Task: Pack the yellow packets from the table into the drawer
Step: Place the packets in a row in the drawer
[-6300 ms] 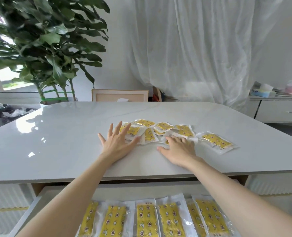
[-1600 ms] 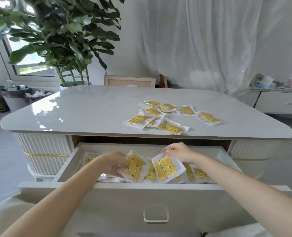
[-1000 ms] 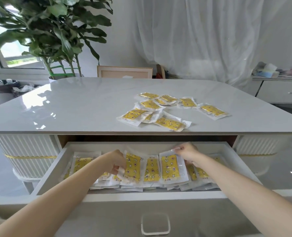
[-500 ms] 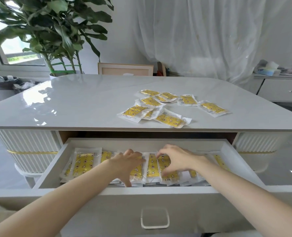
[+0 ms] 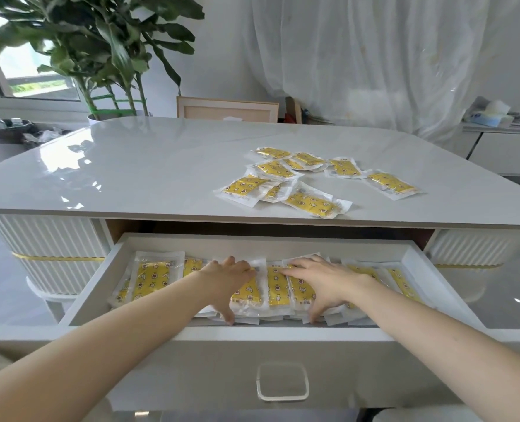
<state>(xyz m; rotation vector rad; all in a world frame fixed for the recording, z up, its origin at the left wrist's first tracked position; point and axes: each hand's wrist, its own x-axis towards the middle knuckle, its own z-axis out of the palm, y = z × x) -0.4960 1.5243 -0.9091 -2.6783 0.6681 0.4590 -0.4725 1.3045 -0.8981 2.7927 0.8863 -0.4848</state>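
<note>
Packing partly done, by the look of it. A row of packed packets point(image 5: 152, 278) lay overlapping in the open drawer point(image 5: 417, 269). A loose cluster of yellow packets point(image 5: 312, 203) (roughly ten, several overlapping) lay on the table point(image 5: 146, 166) near its front edge, not yet moved. The left hand point(image 5: 228, 278) and right hand point(image 5: 322, 281) rested flat with fingers spread, pressing the middle of the drawer row and gripping nothing. The glossy white tabletop mirrored window light. Behind stood a potted plant point(image 5: 100, 41), a sheer curtain point(image 5: 374, 56) and a side cabinet point(image 5: 508, 153).
</note>
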